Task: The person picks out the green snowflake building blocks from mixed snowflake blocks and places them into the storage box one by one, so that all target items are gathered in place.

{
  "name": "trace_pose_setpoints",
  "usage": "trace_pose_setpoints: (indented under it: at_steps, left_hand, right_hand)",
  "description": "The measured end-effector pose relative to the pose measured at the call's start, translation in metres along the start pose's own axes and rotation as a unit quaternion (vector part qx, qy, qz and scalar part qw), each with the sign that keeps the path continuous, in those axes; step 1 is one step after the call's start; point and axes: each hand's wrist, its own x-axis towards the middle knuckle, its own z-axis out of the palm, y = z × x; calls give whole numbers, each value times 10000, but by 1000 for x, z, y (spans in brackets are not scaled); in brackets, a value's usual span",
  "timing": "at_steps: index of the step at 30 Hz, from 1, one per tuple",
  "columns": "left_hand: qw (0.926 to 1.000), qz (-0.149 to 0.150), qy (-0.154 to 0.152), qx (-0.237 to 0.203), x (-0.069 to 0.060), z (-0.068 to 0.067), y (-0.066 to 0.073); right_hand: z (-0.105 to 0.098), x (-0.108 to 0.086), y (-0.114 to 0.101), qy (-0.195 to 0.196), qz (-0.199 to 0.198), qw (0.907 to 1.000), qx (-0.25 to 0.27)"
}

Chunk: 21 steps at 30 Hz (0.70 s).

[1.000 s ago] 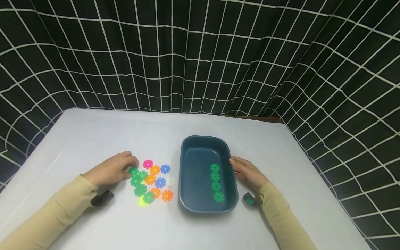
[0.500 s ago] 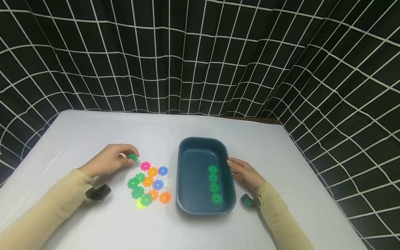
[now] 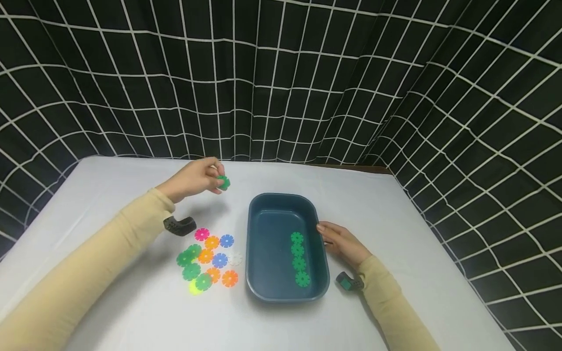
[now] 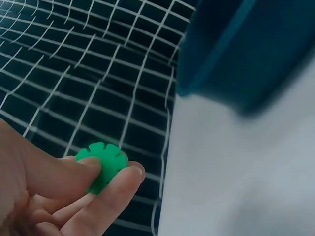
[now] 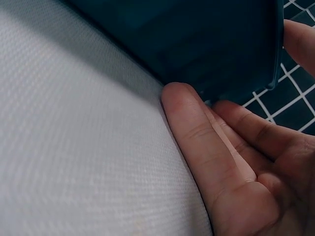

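Observation:
My left hand [image 3: 197, 178] is raised above the far part of the table, left of the bin. Between thumb and fingers it pinches a green snowflake disc [image 4: 109, 161], a flat plastic building piece with a notched edge. A dark blue bin [image 3: 268, 263] stands on the table, and several green snowflake discs [image 3: 299, 263] lie in a column along its right side. My right hand [image 3: 344, 241] is at the bin's right wall. In the right wrist view its fingers [image 5: 189, 123] lie low against the outer wall, fairly straight, and one digit touches the rim.
Left of the bin lies a loose group of notched discs: a pink disc [image 3: 202, 234], several green and orange ones, blue discs [image 3: 227, 241], a clear disc [image 3: 235, 259] and a yellow disc [image 3: 194, 287]. A gridded dark curtain [image 3: 246, 83] hangs behind the white table [image 3: 263, 326].
My left hand has picked a green snowflake disc from the group, lifted it and carried it away and to the right. The right hand stays at the bin's side.

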Motion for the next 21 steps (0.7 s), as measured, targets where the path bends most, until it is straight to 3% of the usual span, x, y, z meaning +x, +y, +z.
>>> trace_pose_setpoints:
  at_steps: [7, 12, 18, 21]
  left_hand:
    - [9977, 360, -492, 281, 38, 30, 38]
    - [9883, 692, -1241, 558, 53, 66, 58]
    - [9691, 918, -2151, 782, 68, 107, 64]
    - [9609, 836, -2531, 753, 76, 122, 62]
  right_hand:
    - [0, -1, 2, 16, 27, 10000, -32]
    - [-1, -1, 2, -22, -47, 10000, -31]
    - [0, 1, 0, -68, -71, 9999, -64]
    - [-1, 1, 0, -63, -27, 10000, -64]
